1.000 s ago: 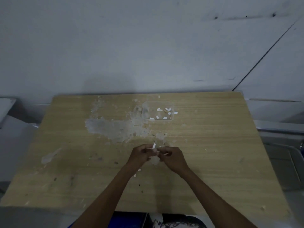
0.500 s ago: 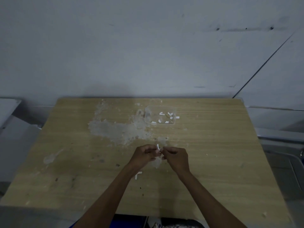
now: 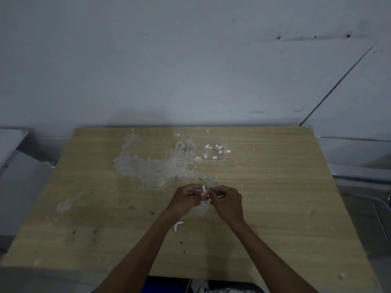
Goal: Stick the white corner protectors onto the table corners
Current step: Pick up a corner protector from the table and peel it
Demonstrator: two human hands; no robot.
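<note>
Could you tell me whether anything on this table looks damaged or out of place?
Yes. The table has a large grey patch left of the clear tray, where the surface looks stripped. One L-shaped white piece lies loose by the left forearm, away from the tray.

Light wood-grain table point(image 3: 275, 208), pretty beat up, with a big patch of scraped grey residue point(image 3: 152, 169) left of centre. Clear plastic tray point(image 3: 191, 144) of small white bits sits near the far edge. One white L-shaped corner protector point(image 3: 178, 225) lies flat toward the near edge.
</note>
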